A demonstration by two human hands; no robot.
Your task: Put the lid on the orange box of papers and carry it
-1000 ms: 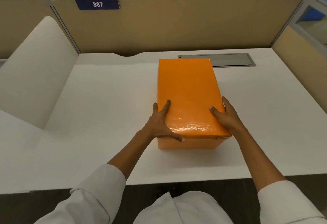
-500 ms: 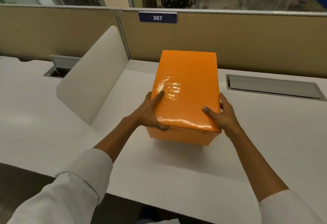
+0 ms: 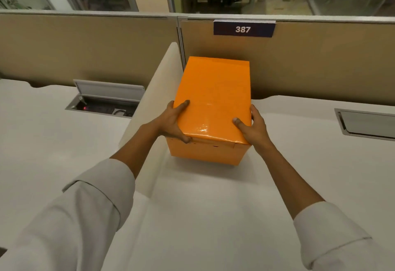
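The orange box [image 3: 205, 153] has its glossy orange lid [image 3: 213, 95] fitted on top, so the papers inside are hidden. I hold it up above the white desk [image 3: 213, 217], right over the low white divider [image 3: 154, 86]. My left hand [image 3: 171, 122] grips the box's near left corner, thumb on the front edge and fingers on the lid. On the near right side my right hand [image 3: 254, 127] clamps it, thumb on the lid.
A tan partition wall [image 3: 320, 67] with a blue sign 387 [image 3: 243, 29] runs behind. An open cable hatch [image 3: 102, 104] lies in the left desk. A closed metal hatch [image 3: 369, 124] sits at the right edge.
The box has come up off the desk and moved left toward the divider, with both hands keeping their grip. The view has swung left and upward.
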